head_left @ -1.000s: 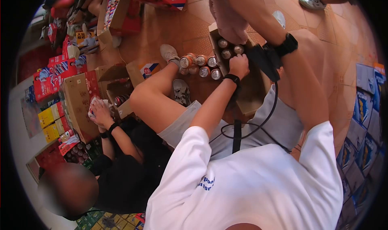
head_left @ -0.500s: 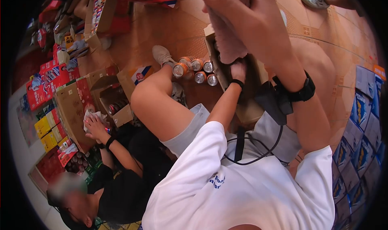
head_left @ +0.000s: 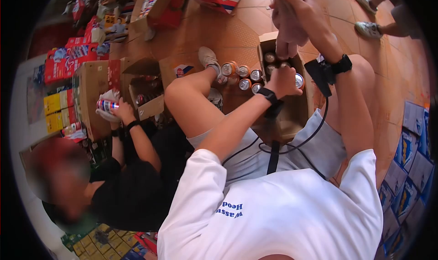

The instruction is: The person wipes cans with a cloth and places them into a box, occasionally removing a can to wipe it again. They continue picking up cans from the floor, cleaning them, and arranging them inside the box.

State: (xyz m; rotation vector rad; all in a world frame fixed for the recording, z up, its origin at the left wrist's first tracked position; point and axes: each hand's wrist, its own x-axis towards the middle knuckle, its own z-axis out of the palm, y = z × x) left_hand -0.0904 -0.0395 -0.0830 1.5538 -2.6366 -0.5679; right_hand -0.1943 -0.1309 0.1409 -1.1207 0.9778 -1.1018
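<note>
My left hand is closed around a can with a silver top, held above an open cardboard box between my legs. Inside the box, the tops of several cans show beyond my fingers. A pinkish cloth hangs bunched from my right hand, over the far end of the box. To the left of the box, several orange cans stand upright on the tiled floor.
At my left a person in black holds a can in a white cloth. Near them sits an open carton. Red drink cartons lie farther left, blue packs at right. Another person's shoes show at upper right.
My left hand has come up out of the box with a can. My right hand and the cloth have moved farther away. The person at left now shows a can in the cloth.
</note>
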